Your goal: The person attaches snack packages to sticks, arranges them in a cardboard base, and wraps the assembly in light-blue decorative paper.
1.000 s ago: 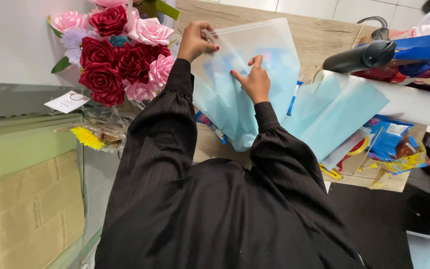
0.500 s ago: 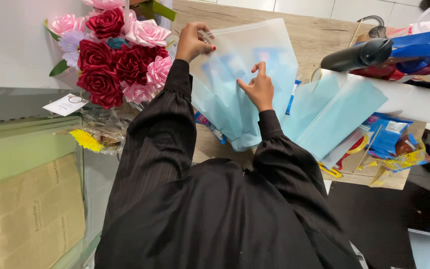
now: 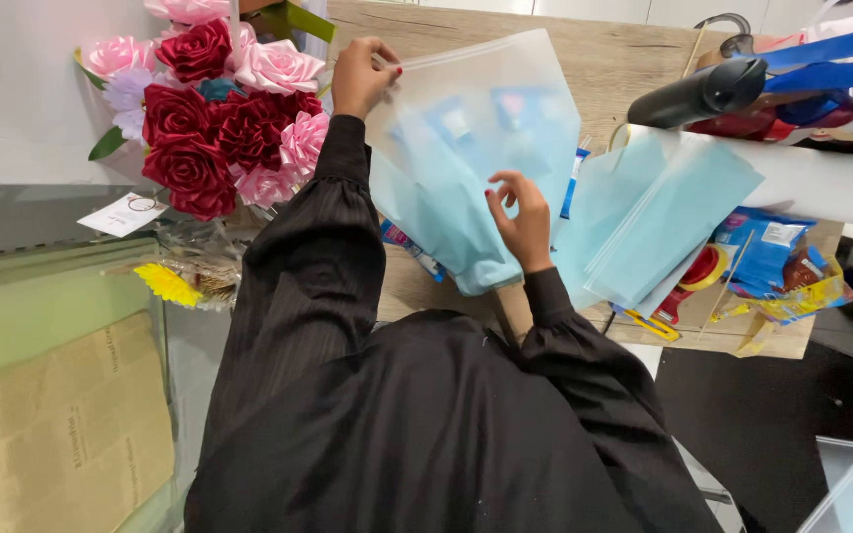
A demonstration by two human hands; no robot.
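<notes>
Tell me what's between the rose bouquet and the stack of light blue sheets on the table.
In the head view, the left hand and its black sleeve, then the frosted sheet it pinches, lie between the rose bouquet and the stack of light blue sheets.

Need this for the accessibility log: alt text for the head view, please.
A person in black sleeves lifts a frosted translucent sheet by its corner with the left hand, the right hand on light-blue wrapping paper. A red-and-pink rose bouquet stands left on the wooden table.
</notes>
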